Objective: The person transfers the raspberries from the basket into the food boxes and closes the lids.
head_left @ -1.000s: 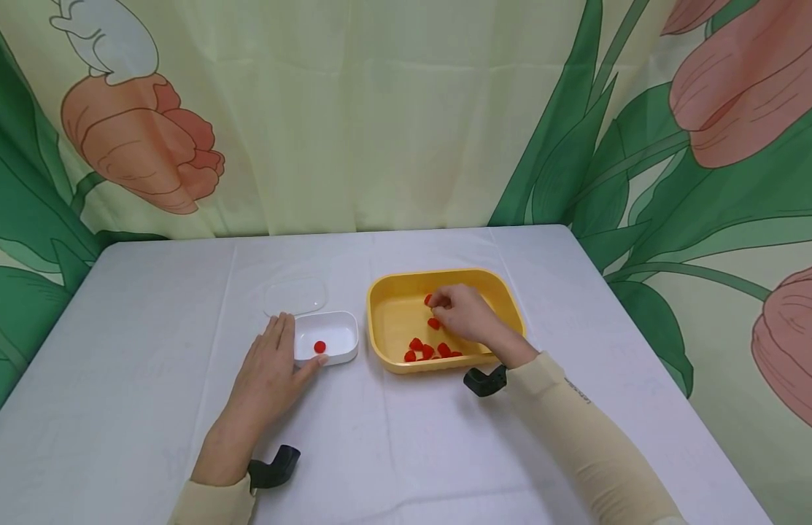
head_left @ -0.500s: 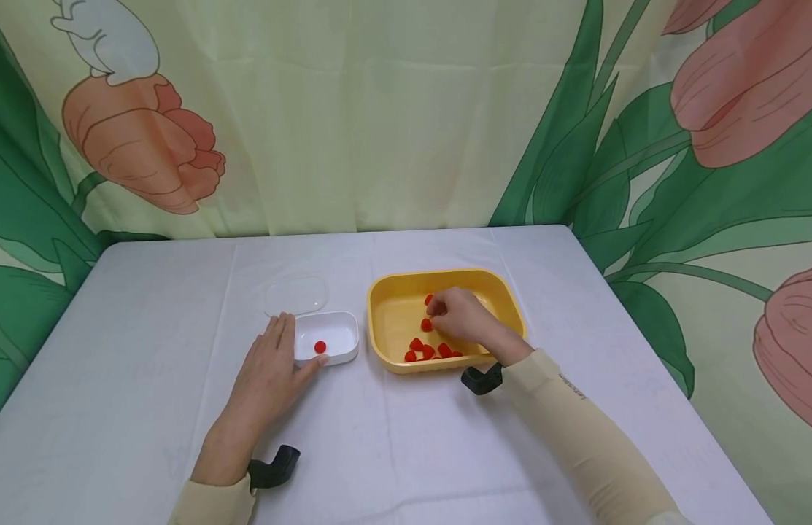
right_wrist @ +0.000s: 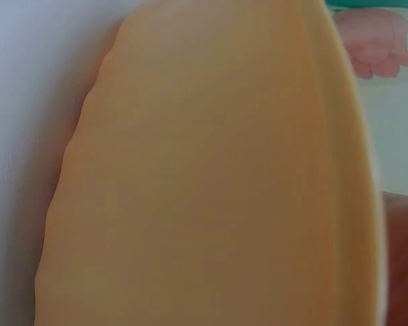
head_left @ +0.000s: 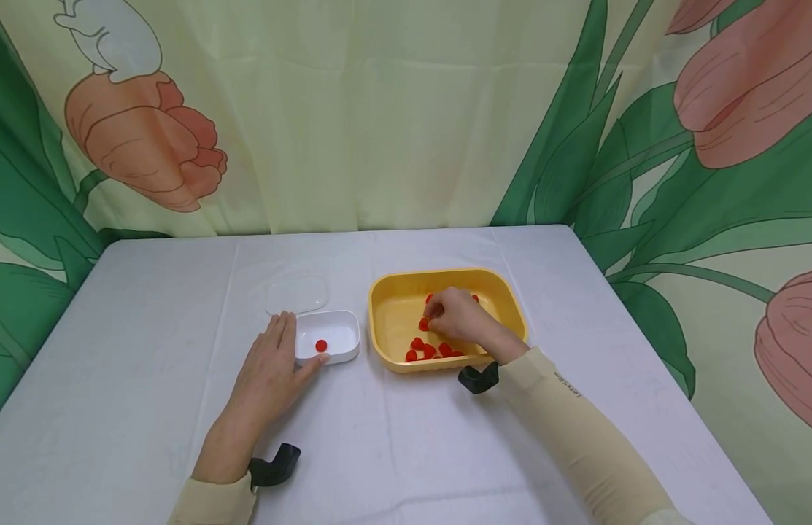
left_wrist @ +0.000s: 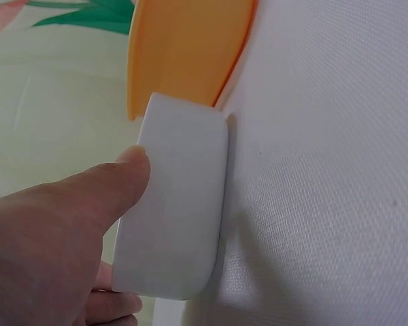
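In the head view, your right hand (head_left: 461, 317) reaches over the near right corner of the yellow rectangular plastic tray (head_left: 392, 292), thumb and forefinger brought together on one small red rounded piece (head_left: 423, 324). Your left hand (head_left: 268, 364) lies with fingers extended along the left side of the small white plastic box (head_left: 340, 358), thumb spread apart at its near edge. One red ball-like piece (head_left: 322, 345) sits in that box, while most visible pieces lie in the tray, several grouped along its near edge, which I judge an early stage. The clear thin lid (head_left: 296, 293) is off, flat beyond the box's far edge, so closing up is not yet done. Between box and tray runs a narrow strip of white cloth-covered table (head_left: 149, 350); you have the widest room toward the table's left and near edges, less between the tray and the far edge. In the left wrist view, your thumb rests at the box's rim, and the box stands flat, one tray end beyond it. In the right wrist view, the tray's outer wall fills most of the picture; your fingertips are hidden, so their hold cannot be told there.
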{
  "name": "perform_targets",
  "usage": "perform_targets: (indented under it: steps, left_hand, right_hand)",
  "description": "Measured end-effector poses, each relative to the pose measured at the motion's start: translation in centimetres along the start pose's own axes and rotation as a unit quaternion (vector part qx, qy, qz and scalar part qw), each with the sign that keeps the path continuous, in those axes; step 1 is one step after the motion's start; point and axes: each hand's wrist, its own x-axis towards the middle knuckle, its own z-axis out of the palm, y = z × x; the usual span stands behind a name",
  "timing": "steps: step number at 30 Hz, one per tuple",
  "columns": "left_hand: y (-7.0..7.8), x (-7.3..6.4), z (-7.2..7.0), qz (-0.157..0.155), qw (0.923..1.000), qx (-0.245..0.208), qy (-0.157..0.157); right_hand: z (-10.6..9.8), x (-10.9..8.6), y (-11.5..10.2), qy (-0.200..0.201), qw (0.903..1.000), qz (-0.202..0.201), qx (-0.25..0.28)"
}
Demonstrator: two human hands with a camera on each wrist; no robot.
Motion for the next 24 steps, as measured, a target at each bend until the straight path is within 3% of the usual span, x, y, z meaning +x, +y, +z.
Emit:
perform_targets:
  steps: [8,17,24]
  left_hand:
    - [-0.10,-0.04,0.01,-0.001,1.0000,-0.002,0.000]
    - [-0.12,0.03,0.02,-0.002,1.0000,-0.006,-0.004]
    - [-0.17,0.12,0.00,0.001,1.0000,-0.009,-0.002]
  right_hand:
    - [0.05,0.23,-0.41,-0.016,0.9998,-0.011,-0.003]
    - [0.30,0.61,-0.57,-0.018,0.9995,0.019,0.016]
    - [0.19,0.59,-0.37,-0.018,0.9991,0.020,0.032]
